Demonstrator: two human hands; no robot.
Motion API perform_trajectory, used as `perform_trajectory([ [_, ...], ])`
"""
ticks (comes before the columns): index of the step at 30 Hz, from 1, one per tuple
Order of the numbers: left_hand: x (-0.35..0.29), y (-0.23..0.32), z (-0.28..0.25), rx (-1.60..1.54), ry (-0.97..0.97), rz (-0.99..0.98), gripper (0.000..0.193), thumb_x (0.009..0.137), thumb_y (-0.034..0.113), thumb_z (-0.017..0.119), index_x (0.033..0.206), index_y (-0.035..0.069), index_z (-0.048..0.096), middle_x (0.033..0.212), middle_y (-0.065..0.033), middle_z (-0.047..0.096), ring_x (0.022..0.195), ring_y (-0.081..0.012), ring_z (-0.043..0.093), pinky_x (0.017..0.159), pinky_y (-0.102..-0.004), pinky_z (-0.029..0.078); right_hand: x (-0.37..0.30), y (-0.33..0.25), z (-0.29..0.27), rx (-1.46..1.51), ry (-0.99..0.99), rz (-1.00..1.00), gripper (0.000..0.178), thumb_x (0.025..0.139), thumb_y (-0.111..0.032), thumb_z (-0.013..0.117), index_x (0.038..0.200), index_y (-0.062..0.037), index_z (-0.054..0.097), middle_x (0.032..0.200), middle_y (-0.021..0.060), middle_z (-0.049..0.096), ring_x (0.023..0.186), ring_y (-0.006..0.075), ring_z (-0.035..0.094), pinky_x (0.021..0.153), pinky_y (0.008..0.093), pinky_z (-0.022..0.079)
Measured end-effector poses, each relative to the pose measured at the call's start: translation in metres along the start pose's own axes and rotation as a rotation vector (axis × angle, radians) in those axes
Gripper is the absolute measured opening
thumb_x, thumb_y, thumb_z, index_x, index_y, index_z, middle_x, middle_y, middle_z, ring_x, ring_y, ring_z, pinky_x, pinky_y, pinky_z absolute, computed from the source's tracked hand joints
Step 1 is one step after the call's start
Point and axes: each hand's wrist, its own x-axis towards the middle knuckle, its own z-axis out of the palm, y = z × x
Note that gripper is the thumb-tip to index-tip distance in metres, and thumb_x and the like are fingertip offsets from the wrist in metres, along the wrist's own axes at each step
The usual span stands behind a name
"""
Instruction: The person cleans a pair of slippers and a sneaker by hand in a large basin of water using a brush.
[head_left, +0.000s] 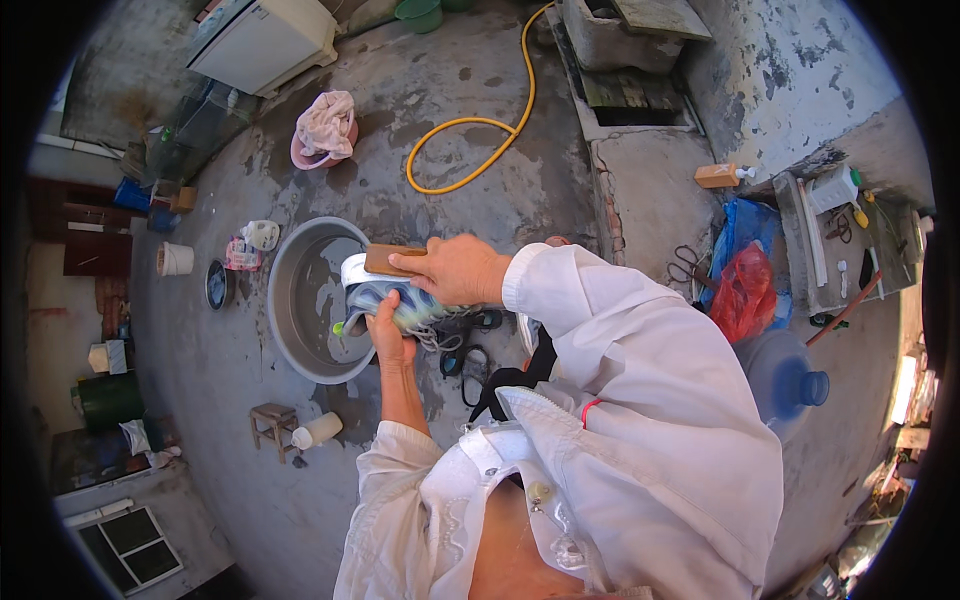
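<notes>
A grey-blue sneaker [405, 306] with a white sole and a lime-green heel tab is held over the right side of a wide metal basin [283, 318]. My left hand [391, 333] is closed around the shoe from below. In my right hand [460, 271] is a brush with a brown wooden back [391, 260], lying against the white sole. Its bristles are hidden between the wood and the shoe. Water covers part of the basin's bottom.
A pink tub with cloth [326, 125] stands ahead, near a looped yellow hose [440, 188]. Left of the basin are bottles [262, 235] and a small wooden stool [270, 424]. A red plastic bag [744, 290] and large blue water jug [785, 384] stand right.
</notes>
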Motion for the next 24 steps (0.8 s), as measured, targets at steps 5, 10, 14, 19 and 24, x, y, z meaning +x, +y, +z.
perform_trajectory([
  [5, 0.070, 0.007, 0.027, 0.078, 0.008, 0.052, 0.043, 0.078, 0.007, 0.053, 0.119, -0.001, 0.042, 0.110, -0.0124, 0.053, 0.099, -0.0257, 0.055, 0.086, -0.0380, 0.045, 0.016, 0.074, -0.031, 0.031, -0.121, 0.036, 0.042, 0.086, -0.033, 0.046, 0.126, -0.0228, 0.042, 0.084, 0.0199, 0.057, 0.069, 0.0321, 0.059, 0.062, 0.0397, 0.048],
  [10, 0.151, -0.018, 0.098, 0.133, 0.022, -0.047, 0.045, 0.078, 0.007, 0.054, 0.120, 0.000, 0.041, 0.113, -0.0127, 0.051, 0.102, -0.0256, 0.053, 0.087, -0.0377, 0.044, 0.040, 0.173, -0.051, 0.120, -0.047, 0.106, 0.042, 0.085, -0.032, 0.047, 0.126, -0.0203, 0.043, 0.080, 0.0194, 0.057, 0.066, 0.0326, 0.058, 0.059, 0.0399, 0.048],
  [14, 0.201, -0.054, 0.171, 0.056, 0.019, -0.146, 0.044, 0.079, 0.004, 0.053, 0.121, 0.001, 0.040, 0.112, -0.0112, 0.051, 0.102, -0.0246, 0.052, 0.087, -0.0372, 0.045, 0.092, 0.231, -0.078, 0.101, 0.083, 0.138, 0.042, 0.084, -0.031, 0.050, 0.125, -0.0221, 0.045, 0.077, 0.0188, 0.054, 0.058, 0.0329, 0.057, 0.053, 0.0407, 0.047],
  [19, 0.252, -0.054, 0.214, 0.125, 0.043, -0.129, 0.044, 0.079, 0.004, 0.054, 0.120, -0.001, 0.040, 0.112, -0.0122, 0.051, 0.101, -0.0253, 0.053, 0.087, -0.0376, 0.045, 0.099, 0.282, -0.107, 0.206, 0.086, 0.234, 0.043, 0.085, -0.032, 0.049, 0.126, -0.0216, 0.043, 0.081, 0.0198, 0.056, 0.061, 0.0333, 0.058, 0.056, 0.0404, 0.048],
  [24, 0.295, -0.050, 0.244, 0.128, 0.040, -0.126, 0.044, 0.077, 0.006, 0.055, 0.119, -0.003, 0.041, 0.111, -0.0135, 0.052, 0.099, -0.0258, 0.054, 0.085, -0.0374, 0.046, 0.096, 0.328, -0.134, 0.191, 0.032, 0.290, 0.043, 0.086, -0.033, 0.047, 0.128, -0.0231, 0.041, 0.084, 0.0203, 0.057, 0.064, 0.0324, 0.059, 0.058, 0.0392, 0.049],
])
